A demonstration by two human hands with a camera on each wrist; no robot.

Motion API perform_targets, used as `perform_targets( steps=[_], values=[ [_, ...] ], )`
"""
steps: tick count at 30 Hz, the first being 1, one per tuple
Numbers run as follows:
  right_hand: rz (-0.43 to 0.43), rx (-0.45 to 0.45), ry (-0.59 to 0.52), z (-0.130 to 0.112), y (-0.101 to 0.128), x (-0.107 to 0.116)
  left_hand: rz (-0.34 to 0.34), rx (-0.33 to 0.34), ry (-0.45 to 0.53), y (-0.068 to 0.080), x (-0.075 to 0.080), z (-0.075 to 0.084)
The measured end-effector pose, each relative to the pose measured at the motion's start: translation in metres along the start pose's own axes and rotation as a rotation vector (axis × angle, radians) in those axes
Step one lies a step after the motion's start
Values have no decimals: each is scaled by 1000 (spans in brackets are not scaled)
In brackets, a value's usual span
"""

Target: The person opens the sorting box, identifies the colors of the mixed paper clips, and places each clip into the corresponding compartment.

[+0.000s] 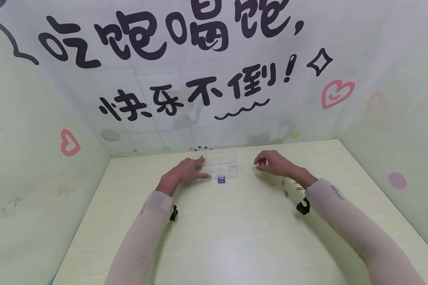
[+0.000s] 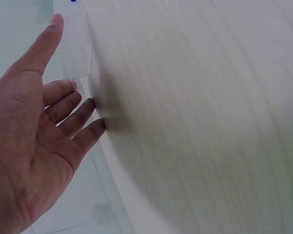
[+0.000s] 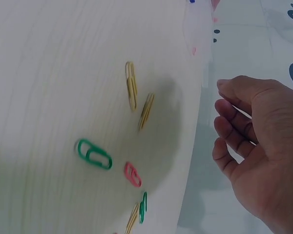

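A clear plastic compartment box (image 1: 219,166) lies near the back edge of the table, its transparent lid (image 1: 219,158) laid back toward the wall. At its left end is my left hand (image 1: 187,169), with the thumb along the front side and the fingers by the back, touching it. To the right of the box my right hand (image 1: 274,162) hovers above the table, fingers loosely bent, nothing visible between them. Below it lie scattered paper clips: gold (image 3: 131,87), green (image 3: 94,154) and red (image 3: 133,174). A small reddish thing (image 1: 232,166) shows in a right compartment.
A blue label (image 1: 221,179) is at the front of the box. Behind the table (image 1: 228,237) rises a printed wall curtain (image 1: 185,130), with side panels left and right. Black wrist cameras (image 1: 303,206) hang under both sleeves.
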State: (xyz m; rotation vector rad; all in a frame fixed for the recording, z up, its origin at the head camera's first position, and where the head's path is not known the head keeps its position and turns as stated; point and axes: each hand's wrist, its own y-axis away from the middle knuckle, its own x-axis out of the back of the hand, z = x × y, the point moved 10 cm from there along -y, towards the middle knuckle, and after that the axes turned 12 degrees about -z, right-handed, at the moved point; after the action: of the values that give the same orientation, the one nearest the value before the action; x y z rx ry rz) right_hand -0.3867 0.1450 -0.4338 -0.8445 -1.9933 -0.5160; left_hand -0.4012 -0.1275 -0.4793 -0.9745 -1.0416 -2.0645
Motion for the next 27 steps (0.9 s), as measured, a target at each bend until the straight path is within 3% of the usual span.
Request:
perform_targets(
  steps=[12, 27],
  values=[
    [-40, 17, 23, 10, 21, 0, -5, -3, -1, 0, -1, -1],
    [-161, -3, 39, 26, 46, 0, 6, -15, -10, -1, 0, 0]
  ],
)
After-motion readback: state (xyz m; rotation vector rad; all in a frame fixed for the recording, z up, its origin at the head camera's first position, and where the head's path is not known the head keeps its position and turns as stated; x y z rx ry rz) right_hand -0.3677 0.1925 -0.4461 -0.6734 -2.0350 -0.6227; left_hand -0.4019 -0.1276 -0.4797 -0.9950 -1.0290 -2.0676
